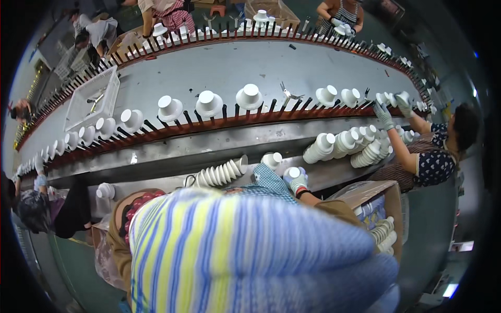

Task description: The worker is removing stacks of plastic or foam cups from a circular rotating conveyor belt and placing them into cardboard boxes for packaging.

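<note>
A large knitted glove with blue, yellow and white stripes [250, 245] fills the lower middle, very near the camera and blurred. It looks like my left hand, with its fingers toward the right; whether they hold anything is hidden. Beyond it, my right hand [298, 183], in a pale glove with a red band at the wrist, grips a small white hat-shaped piece [294, 172] at the bench edge. A similar white piece [272, 160] stands just left of it. Further left, a nested stack of white cups [219, 173] lies on its side on the metal ledge.
A loop conveyor [219, 123] with black pegs curves across, carrying white pieces. Pliers [288, 95] and a white crate [94, 99] lie inside the loop. White stacks [319, 148] lie right. A co-worker [436, 151] works there. An open carton [394, 219] stands beside me.
</note>
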`<control>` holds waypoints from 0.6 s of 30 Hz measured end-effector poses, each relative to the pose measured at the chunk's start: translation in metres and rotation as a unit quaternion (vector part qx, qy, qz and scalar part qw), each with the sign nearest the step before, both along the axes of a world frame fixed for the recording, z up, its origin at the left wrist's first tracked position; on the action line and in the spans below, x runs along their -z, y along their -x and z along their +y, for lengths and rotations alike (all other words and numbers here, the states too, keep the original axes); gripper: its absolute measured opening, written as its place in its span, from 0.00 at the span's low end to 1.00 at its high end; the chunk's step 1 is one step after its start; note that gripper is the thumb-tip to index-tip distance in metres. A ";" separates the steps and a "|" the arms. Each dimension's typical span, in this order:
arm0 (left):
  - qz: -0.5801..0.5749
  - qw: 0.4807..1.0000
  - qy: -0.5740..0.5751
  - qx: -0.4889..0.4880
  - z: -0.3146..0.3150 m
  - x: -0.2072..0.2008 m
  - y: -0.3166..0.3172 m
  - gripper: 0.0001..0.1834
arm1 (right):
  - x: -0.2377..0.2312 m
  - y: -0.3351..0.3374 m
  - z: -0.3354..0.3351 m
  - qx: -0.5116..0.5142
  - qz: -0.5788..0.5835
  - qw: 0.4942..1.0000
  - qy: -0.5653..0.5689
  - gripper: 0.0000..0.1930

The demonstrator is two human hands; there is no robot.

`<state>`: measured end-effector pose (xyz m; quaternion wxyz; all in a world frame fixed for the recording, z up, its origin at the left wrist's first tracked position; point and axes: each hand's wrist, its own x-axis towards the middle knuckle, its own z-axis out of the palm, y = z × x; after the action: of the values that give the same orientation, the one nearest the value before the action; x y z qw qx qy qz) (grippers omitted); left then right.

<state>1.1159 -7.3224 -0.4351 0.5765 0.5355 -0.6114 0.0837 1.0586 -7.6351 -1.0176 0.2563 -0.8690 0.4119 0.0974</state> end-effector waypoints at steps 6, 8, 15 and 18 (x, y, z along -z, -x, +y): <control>0.048 0.999 -0.004 -0.006 -0.044 0.013 0.027 0.07 | 0.019 0.028 -0.042 0.049 -0.008 0.996 -0.075 0.51; 0.066 0.998 -0.012 0.000 -0.063 0.016 0.038 0.07 | 0.013 0.058 -0.068 0.012 -0.019 0.998 -0.067 0.50; 0.348 0.918 0.190 -0.017 -0.108 0.046 0.063 0.16 | 0.037 -0.010 -0.111 0.027 -0.089 0.992 -0.085 0.48; 0.425 0.850 0.157 0.269 -0.107 0.024 0.026 0.48 | 0.068 0.005 -0.112 0.040 -0.055 0.993 -0.099 0.48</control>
<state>1.0901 -7.4292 -0.4595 0.8565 0.2353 -0.4053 -0.2162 1.0539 -7.7469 -1.0855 0.3674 -0.8260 0.4201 0.0791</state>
